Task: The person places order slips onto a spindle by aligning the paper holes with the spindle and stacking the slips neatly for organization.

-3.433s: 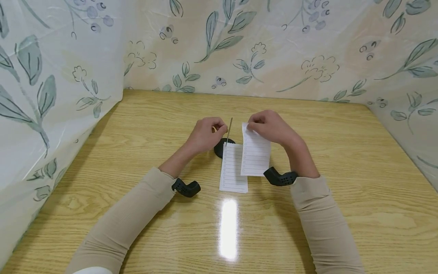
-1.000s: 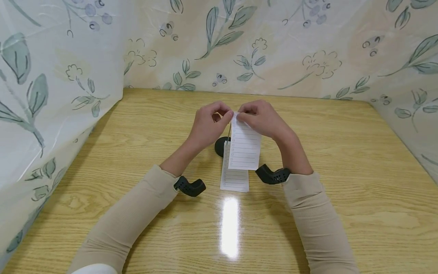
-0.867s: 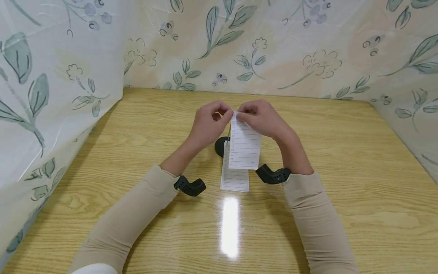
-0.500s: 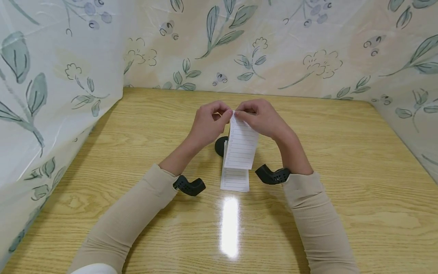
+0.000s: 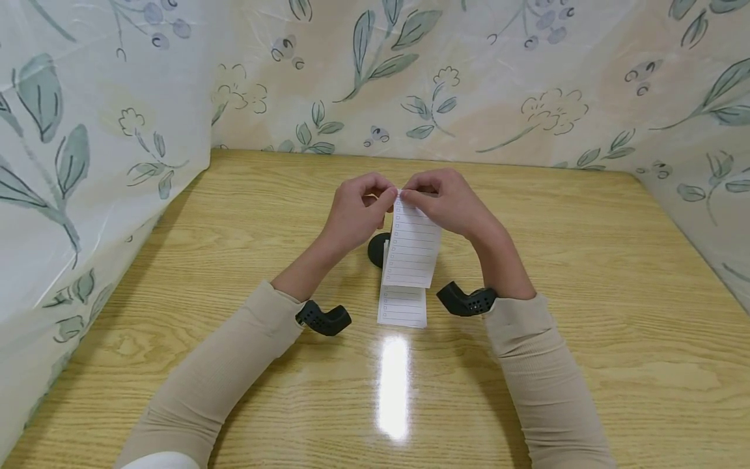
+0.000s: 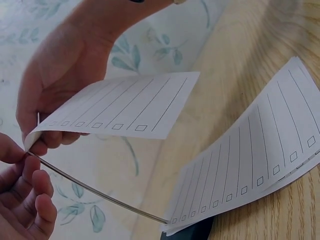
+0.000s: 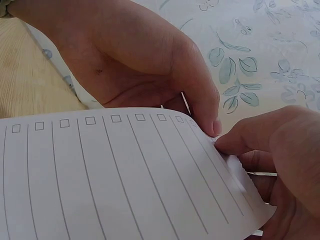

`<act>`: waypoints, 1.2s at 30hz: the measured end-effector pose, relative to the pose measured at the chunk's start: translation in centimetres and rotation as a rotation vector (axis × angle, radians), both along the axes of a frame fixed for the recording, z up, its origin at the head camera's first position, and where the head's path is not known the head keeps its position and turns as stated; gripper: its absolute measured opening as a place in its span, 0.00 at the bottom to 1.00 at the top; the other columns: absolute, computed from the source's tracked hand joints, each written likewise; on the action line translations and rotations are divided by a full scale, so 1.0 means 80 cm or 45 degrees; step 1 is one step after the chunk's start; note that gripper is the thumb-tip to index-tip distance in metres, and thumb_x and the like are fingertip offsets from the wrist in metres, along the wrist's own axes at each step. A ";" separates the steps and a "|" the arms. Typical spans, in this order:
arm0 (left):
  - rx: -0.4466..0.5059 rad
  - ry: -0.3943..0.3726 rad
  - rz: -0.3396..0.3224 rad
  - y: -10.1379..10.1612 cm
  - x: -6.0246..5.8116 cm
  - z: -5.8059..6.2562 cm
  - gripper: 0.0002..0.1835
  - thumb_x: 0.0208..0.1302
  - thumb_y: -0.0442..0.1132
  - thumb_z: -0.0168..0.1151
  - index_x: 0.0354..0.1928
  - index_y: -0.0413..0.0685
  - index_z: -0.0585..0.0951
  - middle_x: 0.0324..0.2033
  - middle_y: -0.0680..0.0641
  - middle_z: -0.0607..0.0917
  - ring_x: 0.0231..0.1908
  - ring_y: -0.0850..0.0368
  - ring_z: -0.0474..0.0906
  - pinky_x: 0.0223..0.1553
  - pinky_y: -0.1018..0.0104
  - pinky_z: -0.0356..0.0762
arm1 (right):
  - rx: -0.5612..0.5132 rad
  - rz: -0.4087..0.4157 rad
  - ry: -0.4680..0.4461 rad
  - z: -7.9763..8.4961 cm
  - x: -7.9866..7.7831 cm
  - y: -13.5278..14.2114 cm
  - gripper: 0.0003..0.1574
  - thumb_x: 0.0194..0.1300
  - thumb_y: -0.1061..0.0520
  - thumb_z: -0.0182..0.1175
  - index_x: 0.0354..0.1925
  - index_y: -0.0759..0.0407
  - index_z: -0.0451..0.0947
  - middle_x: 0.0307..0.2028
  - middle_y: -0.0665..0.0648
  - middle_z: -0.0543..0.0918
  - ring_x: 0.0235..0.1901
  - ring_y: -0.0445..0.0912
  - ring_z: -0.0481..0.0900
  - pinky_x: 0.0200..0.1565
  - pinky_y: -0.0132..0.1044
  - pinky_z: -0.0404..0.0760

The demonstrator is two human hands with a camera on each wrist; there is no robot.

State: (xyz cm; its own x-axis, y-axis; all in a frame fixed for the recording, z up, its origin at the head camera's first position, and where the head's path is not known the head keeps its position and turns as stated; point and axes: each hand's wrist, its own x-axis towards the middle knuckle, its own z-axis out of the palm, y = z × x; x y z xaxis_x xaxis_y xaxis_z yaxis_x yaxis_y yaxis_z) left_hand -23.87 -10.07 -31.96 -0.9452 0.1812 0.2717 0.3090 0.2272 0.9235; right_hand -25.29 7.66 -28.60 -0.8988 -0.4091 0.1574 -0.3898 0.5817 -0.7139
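Note:
A narrow lined checklist sheet hangs from both hands above the spike's tip end. My left hand pinches its top left corner, right where the thin metal spike ends. My right hand grips the top edge between thumb and fingers, close beside the left fingertips. In the left wrist view the sheet curls up near the tip; whether the tip passes through the paper cannot be seen. Lower on the spike sits a small stack of similar sheets, over the round black base.
A wood-grain table lies under everything, with a bright light reflection near the front. Floral sheeting stands behind and at both sides. Black wrist cameras sit on both wrists.
The right hand has brought the sheet leftward from beside the spike to its tip, and the left hand has risen and taken hold of the corner. Lately the sheet's lower end swung slightly left.

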 end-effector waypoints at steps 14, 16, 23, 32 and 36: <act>-0.031 -0.006 0.002 0.002 0.002 0.003 0.07 0.70 0.38 0.56 0.39 0.43 0.81 0.31 0.44 0.81 0.19 0.56 0.70 0.22 0.70 0.70 | 0.014 -0.036 -0.021 0.003 0.001 -0.002 0.12 0.69 0.56 0.57 0.42 0.60 0.84 0.40 0.60 0.83 0.38 0.50 0.74 0.39 0.37 0.72; -0.022 -0.003 -0.002 0.002 0.003 0.004 0.07 0.70 0.38 0.56 0.39 0.42 0.81 0.31 0.43 0.80 0.19 0.56 0.70 0.22 0.70 0.69 | 0.008 -0.031 -0.018 0.003 0.001 -0.001 0.12 0.69 0.57 0.57 0.42 0.61 0.84 0.39 0.60 0.83 0.37 0.50 0.74 0.38 0.37 0.72; 0.034 -0.046 -0.016 0.003 0.003 0.005 0.07 0.70 0.36 0.56 0.39 0.40 0.80 0.31 0.39 0.79 0.18 0.55 0.69 0.21 0.71 0.69 | -0.007 -0.007 -0.013 0.002 0.001 0.000 0.12 0.69 0.58 0.56 0.41 0.61 0.84 0.38 0.60 0.84 0.35 0.50 0.75 0.37 0.36 0.72; 0.137 -0.110 -0.046 0.002 0.003 0.001 0.07 0.70 0.36 0.56 0.40 0.39 0.80 0.30 0.40 0.77 0.17 0.57 0.68 0.22 0.71 0.69 | 0.006 0.025 0.019 0.001 -0.001 0.002 0.10 0.68 0.59 0.57 0.40 0.61 0.84 0.36 0.59 0.84 0.33 0.48 0.75 0.35 0.35 0.72; 0.142 -0.104 -0.049 0.002 0.003 -0.002 0.07 0.69 0.36 0.57 0.41 0.38 0.80 0.29 0.43 0.77 0.17 0.57 0.68 0.22 0.71 0.69 | 0.017 0.021 0.009 0.001 -0.001 0.002 0.10 0.69 0.59 0.57 0.41 0.61 0.84 0.37 0.59 0.83 0.33 0.48 0.75 0.35 0.35 0.73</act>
